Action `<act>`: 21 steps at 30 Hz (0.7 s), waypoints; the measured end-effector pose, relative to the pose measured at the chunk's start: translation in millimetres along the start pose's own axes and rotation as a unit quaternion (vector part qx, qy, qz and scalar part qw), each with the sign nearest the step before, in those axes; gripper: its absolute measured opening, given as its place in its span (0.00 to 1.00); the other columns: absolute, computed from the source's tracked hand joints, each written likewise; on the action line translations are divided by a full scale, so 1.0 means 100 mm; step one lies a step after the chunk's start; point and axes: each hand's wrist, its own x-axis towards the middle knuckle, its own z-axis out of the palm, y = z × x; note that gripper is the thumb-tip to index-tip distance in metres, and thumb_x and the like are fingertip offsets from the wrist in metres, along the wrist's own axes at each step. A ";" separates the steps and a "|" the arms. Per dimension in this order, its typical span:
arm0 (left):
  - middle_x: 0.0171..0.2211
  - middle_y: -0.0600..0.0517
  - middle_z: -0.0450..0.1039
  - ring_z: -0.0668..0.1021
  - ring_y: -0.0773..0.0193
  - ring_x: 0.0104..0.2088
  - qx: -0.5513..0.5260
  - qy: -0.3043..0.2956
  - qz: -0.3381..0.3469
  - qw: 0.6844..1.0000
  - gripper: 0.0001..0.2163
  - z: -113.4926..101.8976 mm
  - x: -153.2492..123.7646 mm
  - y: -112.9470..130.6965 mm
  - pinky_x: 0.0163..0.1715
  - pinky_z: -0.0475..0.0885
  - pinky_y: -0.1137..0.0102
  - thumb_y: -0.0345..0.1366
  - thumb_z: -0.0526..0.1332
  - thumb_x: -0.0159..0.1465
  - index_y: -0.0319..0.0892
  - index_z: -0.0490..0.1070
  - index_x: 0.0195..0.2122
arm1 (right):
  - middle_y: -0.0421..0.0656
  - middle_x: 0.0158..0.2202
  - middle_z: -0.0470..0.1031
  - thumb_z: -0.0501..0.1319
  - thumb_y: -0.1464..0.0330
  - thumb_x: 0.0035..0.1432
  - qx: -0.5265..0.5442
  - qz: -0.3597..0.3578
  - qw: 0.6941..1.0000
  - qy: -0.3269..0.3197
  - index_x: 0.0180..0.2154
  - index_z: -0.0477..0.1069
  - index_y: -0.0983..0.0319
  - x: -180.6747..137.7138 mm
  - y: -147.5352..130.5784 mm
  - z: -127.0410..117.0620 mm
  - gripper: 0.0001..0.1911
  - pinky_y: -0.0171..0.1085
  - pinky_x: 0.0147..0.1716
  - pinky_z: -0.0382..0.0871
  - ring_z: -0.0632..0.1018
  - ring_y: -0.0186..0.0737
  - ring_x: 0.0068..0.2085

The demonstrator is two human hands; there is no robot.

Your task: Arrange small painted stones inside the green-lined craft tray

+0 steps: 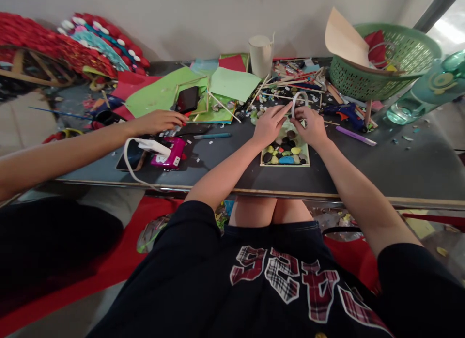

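Note:
My right hand (309,127) grips a narrow white ring, which looks like a roll of tape (300,99), standing on edge between finger and thumb. From the left, my left hand (268,126) reaches toward the roll with its fingers stretched out, the fingertips near its edge. Whether they pinch a strip of it is too small to make out. Beneath both hands lies a small square frame with painted pebbles (286,151) in black, yellow, grey and blue. My hands and wrists cover part of its upper half.
Another person's hand (162,121) rests at left near a magenta power adapter (169,153) with a white cable. A purple marker (356,135), green basket (385,81) and water bottle (425,96) are at right. Behind stand a white cup (260,56), coloured paper (234,84) and sticks.

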 end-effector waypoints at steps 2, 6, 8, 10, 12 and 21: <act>0.60 0.40 0.74 0.76 0.53 0.61 0.006 -0.006 0.006 1.000 0.28 -0.01 0.00 0.00 0.62 0.71 0.55 0.50 0.36 0.78 0.48 0.62 0.72 | 0.48 0.38 0.84 0.57 0.51 0.68 0.012 -0.002 1.000 0.001 0.45 0.72 0.58 0.00 -0.01 -0.01 0.18 0.52 0.48 0.77 0.84 0.52 0.41; 0.59 0.41 0.74 0.77 0.56 0.59 0.006 0.000 0.025 1.000 0.27 -0.01 0.00 0.01 0.61 0.72 0.57 0.42 0.35 0.79 0.49 0.64 0.70 | 0.48 0.38 0.84 0.57 0.49 0.67 0.037 0.008 0.999 -0.002 0.47 0.72 0.58 -0.01 -0.01 0.00 0.21 0.48 0.41 0.79 0.85 0.50 0.38; 0.58 0.43 0.76 0.78 0.58 0.57 0.005 0.011 0.035 0.999 0.27 -0.02 0.00 0.02 0.59 0.73 0.59 0.40 0.35 0.79 0.49 0.67 0.68 | 0.48 0.38 0.84 0.57 0.49 0.67 0.039 0.012 0.999 -0.001 0.48 0.72 0.58 -0.01 0.00 0.02 0.21 0.47 0.40 0.78 0.85 0.50 0.38; 0.57 0.43 0.76 0.79 0.58 0.55 -0.001 0.015 0.035 0.999 0.27 -0.03 0.00 0.03 0.58 0.75 0.59 0.39 0.35 0.79 0.49 0.70 0.66 | 0.48 0.38 0.84 0.57 0.49 0.67 0.037 0.012 0.999 0.008 0.49 0.72 0.59 -0.02 0.01 0.03 0.22 0.47 0.40 0.78 0.85 0.50 0.38; 0.56 0.43 0.77 0.80 0.57 0.54 -0.008 0.010 0.032 0.999 0.27 -0.05 0.01 0.05 0.57 0.75 0.58 0.38 0.36 0.79 0.49 0.73 0.63 | 0.48 0.37 0.84 0.56 0.49 0.68 0.032 0.010 0.999 0.016 0.49 0.73 0.59 -0.02 0.03 0.04 0.22 0.45 0.39 0.77 0.85 0.49 0.36; 0.56 0.41 0.76 0.79 0.54 0.57 -0.015 -0.010 0.036 0.999 0.23 -0.05 0.01 0.08 0.60 0.73 0.56 0.38 0.40 0.79 0.47 0.74 0.60 | 0.46 0.37 0.86 0.55 0.47 0.69 0.003 0.012 1.000 0.016 0.50 0.72 0.58 -0.03 0.04 0.02 0.24 0.40 0.36 0.75 0.85 0.45 0.37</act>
